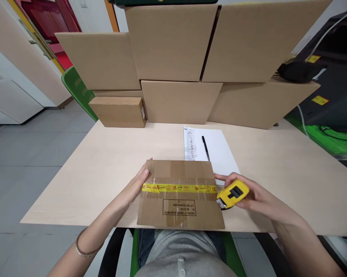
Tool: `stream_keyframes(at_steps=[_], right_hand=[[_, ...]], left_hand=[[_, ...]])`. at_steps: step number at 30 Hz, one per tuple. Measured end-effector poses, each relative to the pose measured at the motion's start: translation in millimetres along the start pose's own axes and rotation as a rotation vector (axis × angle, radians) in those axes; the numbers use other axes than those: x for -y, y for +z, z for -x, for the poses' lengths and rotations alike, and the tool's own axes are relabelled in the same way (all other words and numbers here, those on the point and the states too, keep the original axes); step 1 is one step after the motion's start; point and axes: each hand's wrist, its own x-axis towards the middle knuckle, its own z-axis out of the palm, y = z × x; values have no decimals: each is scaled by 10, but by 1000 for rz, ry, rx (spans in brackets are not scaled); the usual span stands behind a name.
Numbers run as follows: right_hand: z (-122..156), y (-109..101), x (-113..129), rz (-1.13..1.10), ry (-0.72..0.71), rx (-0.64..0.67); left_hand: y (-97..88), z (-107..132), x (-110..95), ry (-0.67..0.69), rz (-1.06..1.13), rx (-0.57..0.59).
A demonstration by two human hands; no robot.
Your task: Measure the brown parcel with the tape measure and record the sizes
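Observation:
A cardboard box with yellow printed tape across its top lies at the table's front edge. At its upper left edge, my left hand grips the box, thumb on top and the other fingers mostly hidden behind the side. My right hand is closed around a yellow tape measure with a black button. The tape measure's silver end sits by the box's right edge, and my right index finger stretches towards that side. A black-printed label frame shows upside down on the box top.
Behind the box, a sheet of paper with a black pen lies on the pale table. Several large cartons are stacked along the back, with a smaller box at the left. A green chair stands beyond.

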Motion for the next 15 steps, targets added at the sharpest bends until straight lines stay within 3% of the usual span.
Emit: stream_keyframes(at_steps=[2, 4, 6, 9, 13, 15], right_hand=[[145, 19, 45, 31, -42, -16], [302, -4, 72, 53, -55, -39], [420, -66, 81, 22, -79, -75], [460, -189, 127, -71, -230, -205], [271, -239, 375, 20, -310, -471], [102, -157, 562, 122, -329, -469]], left_hand=[[-68, 2, -101, -175, 104, 31], [-166, -10, -223, -242, 206, 62], [-241, -38, -314, -167, 263, 54], [-246, -83, -327, 62, 188, -18], [-102, -68, -127, 308, 82, -16], [-27, -20, -4, 330, 104, -7]])
